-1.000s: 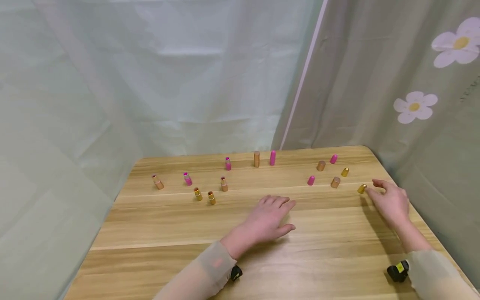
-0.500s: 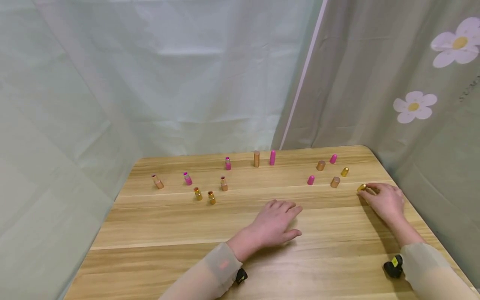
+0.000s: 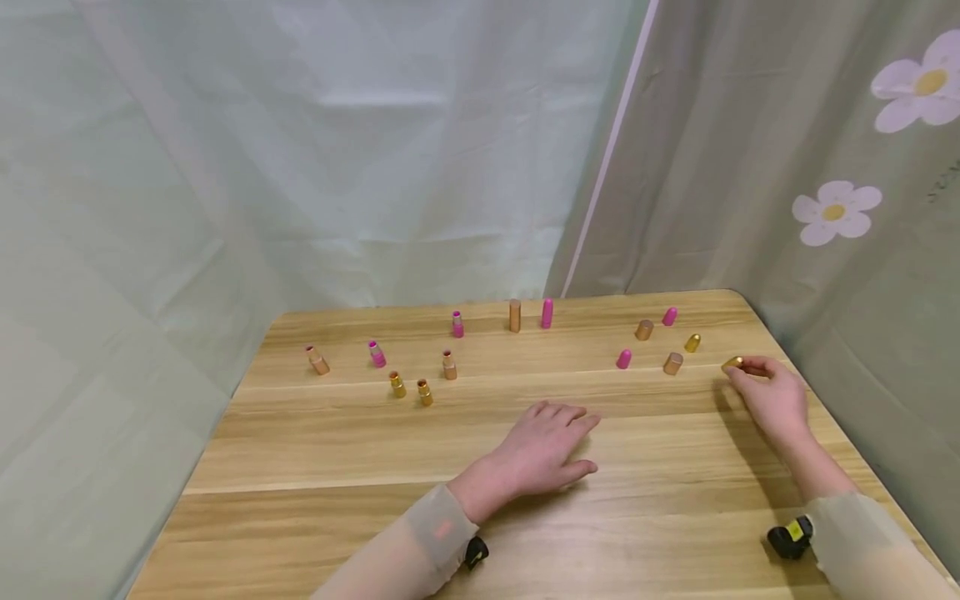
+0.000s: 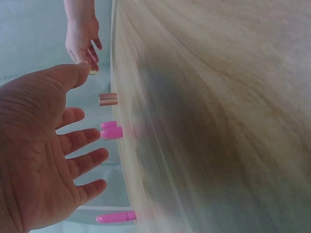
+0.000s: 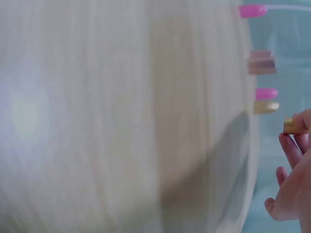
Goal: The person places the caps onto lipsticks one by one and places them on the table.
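In the head view my right hand (image 3: 774,400) pinches a gold lipstick cap (image 3: 732,364) between thumb and fingers near the table's right side. The right wrist view shows that cap (image 5: 288,125) off the tabletop, tilted. My left hand (image 3: 542,448) hovers low over the middle of the table, fingers spread and holding nothing. Around the right hand stand another gold cap (image 3: 693,343), two rose-gold caps, one being the nearer cap (image 3: 673,363), and two pink caps, one being the left pink cap (image 3: 624,359).
Several capless lipstick tubes stand at the left, among them a gold tube (image 3: 425,392), a pink tube (image 3: 377,354) and a rose-gold tube (image 3: 317,361). Two capped lipsticks, one rose-gold (image 3: 514,316) and one pink (image 3: 547,313), stand at the back. Curtains (image 3: 420,150) hang behind the table.
My right hand has closed its thumb and fingers on the gold lipstick cap and raised it from the table. The left hand has shifted slightly to the right.
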A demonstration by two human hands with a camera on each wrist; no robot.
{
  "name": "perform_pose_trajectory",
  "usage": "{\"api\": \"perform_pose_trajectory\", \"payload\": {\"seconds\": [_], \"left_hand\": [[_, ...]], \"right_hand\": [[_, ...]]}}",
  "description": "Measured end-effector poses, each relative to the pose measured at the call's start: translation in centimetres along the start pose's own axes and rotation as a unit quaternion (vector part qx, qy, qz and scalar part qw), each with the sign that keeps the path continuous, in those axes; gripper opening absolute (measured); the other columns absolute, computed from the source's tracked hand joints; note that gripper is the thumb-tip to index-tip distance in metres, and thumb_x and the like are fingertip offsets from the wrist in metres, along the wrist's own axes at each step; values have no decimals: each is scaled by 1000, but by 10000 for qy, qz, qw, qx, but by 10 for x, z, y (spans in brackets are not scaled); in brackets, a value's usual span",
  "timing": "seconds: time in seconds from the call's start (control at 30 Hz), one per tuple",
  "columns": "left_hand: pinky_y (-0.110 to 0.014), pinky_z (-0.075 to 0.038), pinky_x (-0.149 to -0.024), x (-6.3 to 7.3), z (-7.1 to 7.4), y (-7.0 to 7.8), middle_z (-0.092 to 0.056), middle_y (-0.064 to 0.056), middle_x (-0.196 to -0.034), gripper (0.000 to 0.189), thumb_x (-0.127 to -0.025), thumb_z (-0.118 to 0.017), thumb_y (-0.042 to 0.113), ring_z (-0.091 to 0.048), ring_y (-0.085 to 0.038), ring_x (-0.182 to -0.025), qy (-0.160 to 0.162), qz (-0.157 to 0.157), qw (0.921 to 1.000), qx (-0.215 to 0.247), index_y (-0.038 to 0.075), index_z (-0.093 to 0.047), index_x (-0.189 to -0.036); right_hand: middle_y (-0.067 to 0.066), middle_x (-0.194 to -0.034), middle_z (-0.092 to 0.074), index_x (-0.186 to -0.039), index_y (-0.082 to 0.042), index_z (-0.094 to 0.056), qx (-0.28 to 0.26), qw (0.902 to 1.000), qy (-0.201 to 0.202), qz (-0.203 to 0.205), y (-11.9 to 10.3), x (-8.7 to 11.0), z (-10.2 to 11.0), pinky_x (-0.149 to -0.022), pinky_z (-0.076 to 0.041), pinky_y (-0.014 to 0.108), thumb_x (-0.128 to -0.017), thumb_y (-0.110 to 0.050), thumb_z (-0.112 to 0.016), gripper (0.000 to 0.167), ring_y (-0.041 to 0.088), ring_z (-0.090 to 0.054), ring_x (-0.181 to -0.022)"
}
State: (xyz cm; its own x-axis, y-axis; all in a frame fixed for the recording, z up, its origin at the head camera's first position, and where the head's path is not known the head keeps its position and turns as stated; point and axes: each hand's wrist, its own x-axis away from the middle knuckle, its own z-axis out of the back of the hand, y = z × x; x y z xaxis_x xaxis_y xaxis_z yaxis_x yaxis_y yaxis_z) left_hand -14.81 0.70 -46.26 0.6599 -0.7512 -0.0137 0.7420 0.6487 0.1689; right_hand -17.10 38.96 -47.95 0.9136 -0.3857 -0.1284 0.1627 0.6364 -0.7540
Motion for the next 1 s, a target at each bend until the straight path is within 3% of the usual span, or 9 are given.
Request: {"api": "perform_pose_trajectory", "payload": {"seconds": [0.1, 0.2, 0.3, 0.4, 0.5, 0.63, 0.87, 0.93, 1.0], "left_hand": [[-48, -25, -121, 3, 2, -1, -45, -1, -156, 70, -101, -54, 57, -39, -22, -144, 40, -6, 10000, -51, 22, -38, -159], [-48, -26, -120, 6, 5, -3, -45, -1, -156, 69, -101, -54, 57, -39, -22, -144, 89, -37, 9999, -87, 22, -39, -158], [-49, -27, -120, 11, 7, -7, -45, -1, -156, 68, -101, -55, 56, -40, -22, -144, 151, -48, 9998, -84, 21, -40, -158], [-51, -28, -119, 19, 10, -12, -46, -1, -155, 68, -102, -55, 55, -40, -22, -143, 207, -11, 9998, -73, 20, -40, -158], [-51, -28, -119, 28, 14, -17, -46, -2, -155, 67, -102, -56, 54, -41, -22, -143, 255, 66, 9997, -11, 20, -40, -158], [-50, -27, -119, 40, 18, -25, -48, -2, -154, 66, -102, -57, 52, -43, -24, -141, 390, 134, 9991, 91, 19, -42, -157], [-51, -27, -120, 65, 22, -41, -50, -3, -152, 63, -101, -61, 47, -45, -26, -139, 685, 342, 9959, 485, 16, -46, -154], [-51, -28, -119, 72, 24, -46, -51, -3, -151, 62, -101, -63, 45, -46, -26, -138, 838, 388, 9940, 582, 15, -48, -153], [-50, -31, -118, 80, 25, -52, -53, -3, -149, 61, -100, -64, 44, -47, -26, -137, 1038, 414, 9917, 640, 14, -50, -151]], "right_hand": [[-8, -102, -65, -125, -2, -64, -326, 9994, -52, -95, -12, 4, 2, -69, -43, 21, -96, -46, -68, 53, 5, -52, -91], [-24, -93, -60, -128, 0, -64, -590, 9982, -115, 12, -22, 11, 3, -67, -44, 17, -96, -45, -69, 56, 1, -52, -92], [-28, -93, -60, -129, 3, -64, -993, 9947, -224, 147, -32, 20, 2, -69, -45, 13, -97, -40, -71, 54, -1, -52, -95], [-27, -94, -63, -120, -4, -70, -1568, 9868, -390, 102, -41, 28, -4, -72, -45, 10, -97, -34, -73, 38, -5, -56, -94], [-24, -95, -65, -114, -11, -73, -2132, 9751, -611, -43, -51, 35, -12, -76, -46, 9, -96, -28, -74, 24, -5, -59, -92], [-20, -96, -67, -112, -10, -74, -2738, 9574, -894, -191, -60, 45, -25, -80, -46, 10, -96, -21, -75, 20, -2, -60, -94], [-14, -108, -70, -112, -13, -76, -3849, 9090, -1533, -448, -76, 63, -48, -92, -45, 17, -99, -18, -71, 16, 4, -57, -106], [-13, -111, -70, -113, -13, -76, -3972, 9018, -1632, -495, -79, 66, -55, -93, -46, 18, -99, -19, -71, 16, 4, -57, -107], [-13, -111, -70, -113, -13, -75, -3960, 9015, -1664, -523, -82, 68, -61, -93, -48, 18, -98, -19, -71, 16, 3, -59, -105]]}}
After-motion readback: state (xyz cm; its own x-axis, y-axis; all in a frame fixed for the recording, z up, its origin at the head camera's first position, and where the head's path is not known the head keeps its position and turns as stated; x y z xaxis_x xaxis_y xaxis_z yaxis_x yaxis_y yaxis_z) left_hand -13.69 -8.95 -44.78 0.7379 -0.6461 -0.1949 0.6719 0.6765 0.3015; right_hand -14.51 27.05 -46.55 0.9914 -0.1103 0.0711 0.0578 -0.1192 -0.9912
